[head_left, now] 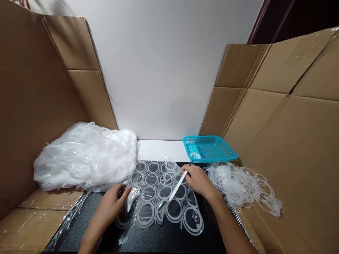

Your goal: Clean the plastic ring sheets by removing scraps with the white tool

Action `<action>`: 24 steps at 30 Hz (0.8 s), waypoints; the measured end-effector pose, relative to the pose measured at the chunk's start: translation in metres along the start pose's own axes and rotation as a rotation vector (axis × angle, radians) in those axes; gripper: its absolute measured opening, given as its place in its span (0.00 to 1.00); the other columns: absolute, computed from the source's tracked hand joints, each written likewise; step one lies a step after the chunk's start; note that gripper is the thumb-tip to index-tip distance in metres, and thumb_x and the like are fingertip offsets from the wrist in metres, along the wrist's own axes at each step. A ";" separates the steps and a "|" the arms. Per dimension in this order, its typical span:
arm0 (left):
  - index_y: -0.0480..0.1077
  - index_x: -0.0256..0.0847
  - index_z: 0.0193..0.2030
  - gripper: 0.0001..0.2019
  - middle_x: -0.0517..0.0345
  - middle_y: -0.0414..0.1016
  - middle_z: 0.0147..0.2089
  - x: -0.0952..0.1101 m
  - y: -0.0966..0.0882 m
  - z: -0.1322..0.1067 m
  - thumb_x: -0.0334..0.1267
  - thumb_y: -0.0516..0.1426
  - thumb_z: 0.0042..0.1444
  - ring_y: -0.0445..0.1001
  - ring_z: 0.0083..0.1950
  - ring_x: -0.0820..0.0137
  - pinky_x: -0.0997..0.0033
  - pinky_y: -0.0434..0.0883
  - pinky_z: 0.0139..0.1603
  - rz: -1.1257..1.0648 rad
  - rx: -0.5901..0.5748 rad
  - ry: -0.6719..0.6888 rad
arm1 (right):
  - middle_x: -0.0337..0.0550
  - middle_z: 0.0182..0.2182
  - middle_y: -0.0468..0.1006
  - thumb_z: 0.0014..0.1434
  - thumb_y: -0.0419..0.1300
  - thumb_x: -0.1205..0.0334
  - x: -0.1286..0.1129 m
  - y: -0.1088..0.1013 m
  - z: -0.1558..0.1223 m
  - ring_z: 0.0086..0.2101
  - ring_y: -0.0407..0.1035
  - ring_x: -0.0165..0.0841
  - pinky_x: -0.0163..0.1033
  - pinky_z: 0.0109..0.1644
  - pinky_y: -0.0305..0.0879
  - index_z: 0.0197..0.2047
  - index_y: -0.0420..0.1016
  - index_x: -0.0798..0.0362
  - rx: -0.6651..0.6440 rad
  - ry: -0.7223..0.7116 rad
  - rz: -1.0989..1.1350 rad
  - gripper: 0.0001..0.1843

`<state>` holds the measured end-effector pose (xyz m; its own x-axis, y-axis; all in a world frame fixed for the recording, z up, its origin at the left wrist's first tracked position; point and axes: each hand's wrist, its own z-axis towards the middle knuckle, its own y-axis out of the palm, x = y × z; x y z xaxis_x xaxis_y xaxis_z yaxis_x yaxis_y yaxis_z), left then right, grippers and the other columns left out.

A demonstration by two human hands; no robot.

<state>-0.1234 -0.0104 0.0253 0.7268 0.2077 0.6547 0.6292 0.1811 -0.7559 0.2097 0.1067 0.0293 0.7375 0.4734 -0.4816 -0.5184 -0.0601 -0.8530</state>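
A clear plastic sheet [159, 197] moulded with rows of rings lies on a black mat in front of me. My left hand [113, 204] rests on the sheet's left part, fingers curled around a loose translucent piece [132, 195]. My right hand [197, 180] is closed on a thin white stick-like tool [178, 186], whose tip points down-left onto the sheet near a ring.
A big heap of translucent plastic sheets [84, 155] sits at the left. A tangle of thin loose rings [243, 185] lies at the right. A blue basket [209, 148] with a white ring inside stands behind it. Cardboard walls [286, 123] close both sides.
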 end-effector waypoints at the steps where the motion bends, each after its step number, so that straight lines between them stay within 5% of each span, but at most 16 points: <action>1: 0.74 0.42 0.34 0.24 0.41 0.79 0.40 0.005 0.011 0.008 0.63 0.53 0.55 0.76 0.47 0.48 0.53 0.71 0.50 0.088 0.078 -0.018 | 0.44 0.41 0.83 0.69 0.53 0.66 0.000 -0.001 0.006 0.44 0.75 0.39 0.38 0.47 0.61 0.43 0.79 0.49 0.016 0.019 0.030 0.12; 4: 0.67 0.43 0.31 0.18 0.35 0.76 0.41 0.017 0.041 0.021 0.57 0.57 0.51 0.74 0.48 0.41 0.47 0.69 0.50 0.198 0.299 -0.084 | 0.43 0.39 0.83 0.68 0.53 0.68 0.003 0.004 0.019 0.41 0.75 0.38 0.36 0.43 0.61 0.44 0.78 0.50 0.073 0.105 0.086 0.12; 10: 0.61 0.47 0.22 0.10 0.58 0.69 0.23 0.025 0.049 0.045 0.41 0.61 0.40 0.71 0.30 0.61 0.65 0.66 0.35 -0.184 0.142 -0.054 | 0.52 0.48 0.83 0.69 0.48 0.65 0.029 0.028 0.018 0.49 0.75 0.42 0.42 0.53 0.67 0.54 0.78 0.54 0.323 0.194 0.191 0.19; 14: 0.57 0.46 0.20 0.11 0.60 0.70 0.24 0.035 0.040 0.072 0.42 0.58 0.39 0.72 0.33 0.62 0.69 0.66 0.34 -0.423 0.140 0.002 | 0.55 0.53 0.80 0.69 0.47 0.62 0.043 0.042 0.015 0.55 0.74 0.43 0.47 0.59 0.68 0.60 0.76 0.56 0.353 0.132 0.303 0.23; 18: 0.50 0.46 0.24 0.14 0.52 0.81 0.43 0.054 0.026 0.094 0.41 0.56 0.40 0.77 0.39 0.61 0.67 0.72 0.37 -0.679 0.146 0.041 | 0.54 0.50 0.82 0.67 0.53 0.57 0.039 0.044 0.024 0.53 0.75 0.46 0.52 0.60 0.69 0.54 0.80 0.54 0.352 0.071 0.391 0.20; 21: 0.46 0.45 0.26 0.19 0.47 0.79 0.59 0.069 -0.002 0.111 0.34 0.57 0.37 0.80 0.47 0.60 0.62 0.76 0.45 -0.887 0.125 0.081 | 0.52 0.43 0.83 0.66 0.57 0.52 0.027 0.035 0.040 0.45 0.77 0.45 0.51 0.54 0.74 0.47 0.82 0.54 0.443 0.067 0.537 0.18; 24: 0.46 0.43 0.27 0.21 0.48 0.76 0.63 0.076 -0.043 0.129 0.28 0.58 0.35 0.81 0.53 0.58 0.57 0.77 0.52 -1.162 0.102 0.161 | 0.48 0.40 0.82 0.65 0.59 0.43 0.017 0.026 0.063 0.37 0.76 0.39 0.47 0.44 0.79 0.45 0.81 0.54 0.539 0.123 0.783 0.22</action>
<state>-0.1306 0.1220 0.1076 -0.2373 -0.2553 0.9373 0.9170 0.2595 0.3028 0.1814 0.1681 0.0118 0.1212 0.3727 -0.9200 -0.9905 0.1063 -0.0874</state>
